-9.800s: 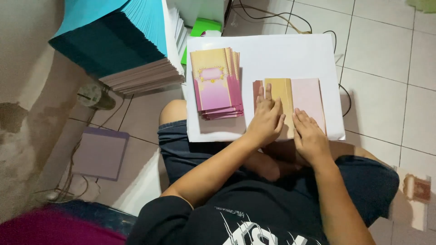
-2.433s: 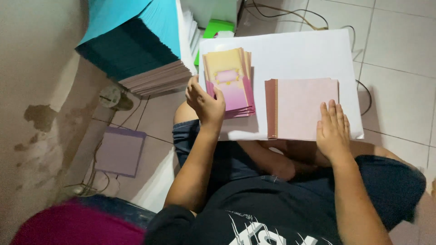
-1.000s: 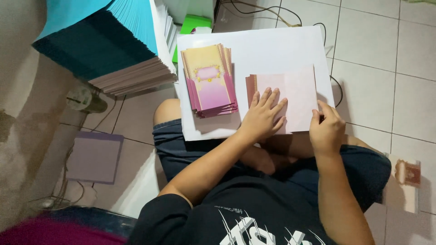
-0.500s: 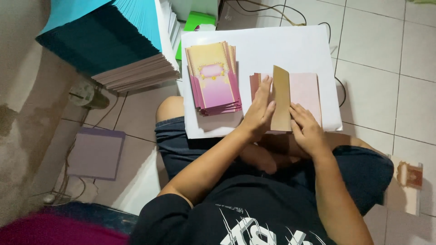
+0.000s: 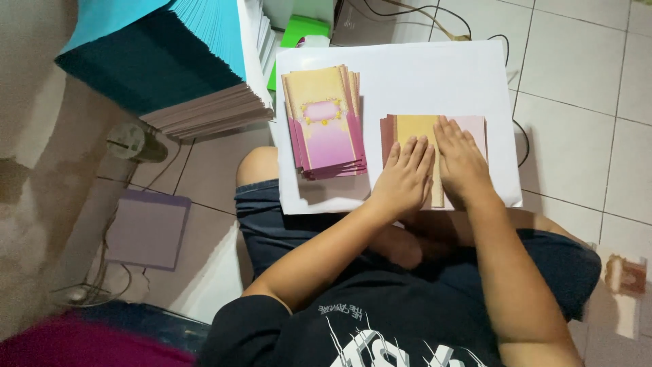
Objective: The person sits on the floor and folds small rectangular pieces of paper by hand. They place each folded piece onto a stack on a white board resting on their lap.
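Folded card [image 5: 415,129], flat under both hands [image 5: 407,178]

A white board [image 5: 407,61] rests across the person's lap. On it, a stack of cards [image 5: 324,122] lies to the left and a folded card [image 5: 414,132] to the right, under both hands. Left of the board stands a tall paper pile [image 5: 170,61] on the floor.

Both hands, the left hand [image 5: 406,175] and the right hand [image 5: 462,160], cover the card's [image 5: 415,129] lower half. Left of them, the paper stack [image 5: 170,61] is cut off at the top edge. The cable [image 5: 421,13] beyond them leaves the frame.
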